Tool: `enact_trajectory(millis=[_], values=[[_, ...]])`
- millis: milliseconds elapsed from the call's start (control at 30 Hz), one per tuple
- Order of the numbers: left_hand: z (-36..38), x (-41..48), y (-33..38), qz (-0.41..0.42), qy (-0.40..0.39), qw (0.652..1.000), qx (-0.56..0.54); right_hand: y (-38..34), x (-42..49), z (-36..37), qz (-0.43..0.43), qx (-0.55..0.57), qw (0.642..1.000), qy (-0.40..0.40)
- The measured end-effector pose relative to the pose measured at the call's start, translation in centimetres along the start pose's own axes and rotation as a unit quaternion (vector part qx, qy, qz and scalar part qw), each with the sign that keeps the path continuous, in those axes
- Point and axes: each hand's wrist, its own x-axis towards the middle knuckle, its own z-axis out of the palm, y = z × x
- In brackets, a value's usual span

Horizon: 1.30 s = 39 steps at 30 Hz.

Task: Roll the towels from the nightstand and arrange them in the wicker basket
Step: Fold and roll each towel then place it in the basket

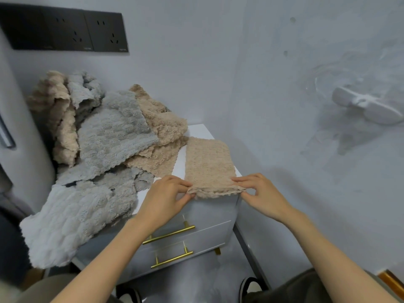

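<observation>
Both hands, left hand (168, 191) and right hand (259, 192), pinch the beige towel (208, 165) by its near corners; soft, light, probably floppy, best held there.

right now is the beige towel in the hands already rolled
No, the beige towel lies flat on the nightstand, left hand and right hand pinching its near edge.

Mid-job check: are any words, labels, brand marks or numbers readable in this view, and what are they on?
Nothing can be read.
Black socket panel: faint pale marks at each plate's lower edge, too small and blurred to read.
Beige towel: no tag or print shows.
Nightstand and towel pile: no text shows.
</observation>
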Motion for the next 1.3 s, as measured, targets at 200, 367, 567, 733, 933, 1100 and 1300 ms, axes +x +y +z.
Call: enact_trajectory(millis=[200, 367, 567, 733, 933, 1100, 1300], values=[[-0.4, 0.8, -0.3, -0.143, -0.058, 0.972, -0.176, -0.2, 0.3, -0.6, 0.098, 0.191, 0.977, -0.014], [0.6, 1.6, -0.2, -0.173, 0.005, 0.979, -0.107, -0.3, 0.9, 0.6, 0.184, 0.153, 0.97, 0.037], [1.0, 2.1, 0.8, -0.178, 0.033, 0.983, -0.004, -1.6, 1.1, 1.2, 0.238, 0.069, 0.964, 0.093], [1.6, 2.3, 0.3, -0.158, 0.013, 0.987, 0.021, -1.6, 1.3, 1.4, 0.251, 0.039, 0.963, 0.086], [2.1, 2.0, 0.0, -0.093, 0.122, 0.984, 0.094, -1.5, 1.4, 2.3, 0.074, -0.004, 0.98, 0.183], [2.0, 2.3, 0.2, 0.098, 0.086, 0.99, 0.061, -1.1, 0.8, 3.5, -0.165, -0.154, 0.962, 0.151], [1.5, 1.5, -0.3, 0.077, 0.014, 0.997, 0.008, -0.2, 0.2, 3.5, -0.191, -0.198, 0.957, 0.086]])
